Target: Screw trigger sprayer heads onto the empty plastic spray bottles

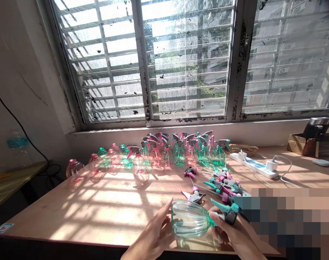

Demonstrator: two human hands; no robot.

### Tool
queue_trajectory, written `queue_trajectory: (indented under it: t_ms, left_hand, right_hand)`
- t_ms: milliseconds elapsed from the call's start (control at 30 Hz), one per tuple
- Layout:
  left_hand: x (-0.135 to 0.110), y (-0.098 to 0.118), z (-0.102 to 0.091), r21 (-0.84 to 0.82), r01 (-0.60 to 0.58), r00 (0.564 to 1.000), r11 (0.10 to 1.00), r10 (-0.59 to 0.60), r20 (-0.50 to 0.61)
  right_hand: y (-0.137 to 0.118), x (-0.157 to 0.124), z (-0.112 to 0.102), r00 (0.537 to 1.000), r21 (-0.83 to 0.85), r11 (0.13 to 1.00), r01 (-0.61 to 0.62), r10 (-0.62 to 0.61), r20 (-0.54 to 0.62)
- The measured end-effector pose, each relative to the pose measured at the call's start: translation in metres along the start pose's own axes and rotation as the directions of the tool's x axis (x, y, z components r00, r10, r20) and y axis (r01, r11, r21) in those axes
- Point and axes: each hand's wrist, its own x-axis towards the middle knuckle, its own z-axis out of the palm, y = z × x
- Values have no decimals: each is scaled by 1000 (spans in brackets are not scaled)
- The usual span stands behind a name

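My left hand (156, 231) cups the base of a clear green spray bottle (188, 219) lying on its side above the table's near edge. At the bottle's neck, my right hand (229, 231) grips its teal and grey trigger head (228, 212). Just beyond lies a loose pile of pink and teal trigger heads (220, 182) with dip tubes. One pink trigger head (194, 195) lies right behind the bottle.
Several assembled pink and green spray bottles (180, 150) stand in rows by the window sill. Capless bottles (96, 166) stand to their left. A white power strip (255, 165) with plugs lies at the right, a cardboard box (301, 142) behind it. The wooden table (86, 206) ends at the left.
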Motion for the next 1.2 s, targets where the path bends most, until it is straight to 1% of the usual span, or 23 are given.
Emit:
queue_trajectory:
  t_ms: [33, 100, 233, 333, 433, 533, 600, 700, 800, 867, 967, 1100, 1200]
  left_hand:
    - [0, 0, 1, -38, -18, 1000, 999, 19, 12]
    - [1, -1, 1, -52, -18, 1000, 998, 19, 13]
    - [1, -3, -1, 40, 50, 999, 998, -50, -9]
    - [-1, -3, -2, 71, 56, 998, 996, -54, -26]
    - [-1, -1, -1, -20, 14, 1000, 1000, -14, 14]
    - [-1, -2, 0, -98, 7, 999, 995, -3, 42]
    - [0, -3, -1, -65, 41, 999, 997, -40, 19]
    - [0, -3, -3, 54, 92, 996, 994, -91, -15]
    - [0, 0, -5, 151, 110, 993, 982, -103, -53]
    - [0, 2, -5, 179, 113, 992, 977, -101, -78]
    - [1, 4, -5, 144, 109, 993, 984, -101, -65]
    - [2, 3, -2, 26, 103, 994, 994, -102, -30]
    - [2, 0, -1, -23, 98, 994, 995, -99, -38]
  right_hand:
    - [0, 0, 0, 1000, -1, 1000, -5, 5, -9]
    - [0, 0, 0, 1000, 3, 1000, -11, 11, -14]
    - [2, 2, -2, 999, -26, 1000, -5, 6, 42]
    - [2, 3, -3, 998, -17, 1000, -13, 14, 58]
    - [1, 2, -2, 998, 5, 1000, -17, 17, 55]
    - [-2, 2, -2, 998, -31, 999, 9, -7, 58]
    - [-4, 2, -2, 998, -60, 998, 12, -8, 61]
    - [-3, 2, -2, 999, -73, 997, 7, -3, 52]
    - [1, 3, -3, 998, -58, 998, -8, 12, 54]
    - [4, 2, -4, 999, -22, 1000, -6, 7, 53]
    - [5, 2, -5, 999, 2, 1000, 8, -8, 40]
    - [4, 2, -6, 998, 11, 999, -34, 33, 58]
    - [-1, 2, -4, 997, 43, 997, -57, 55, 58]
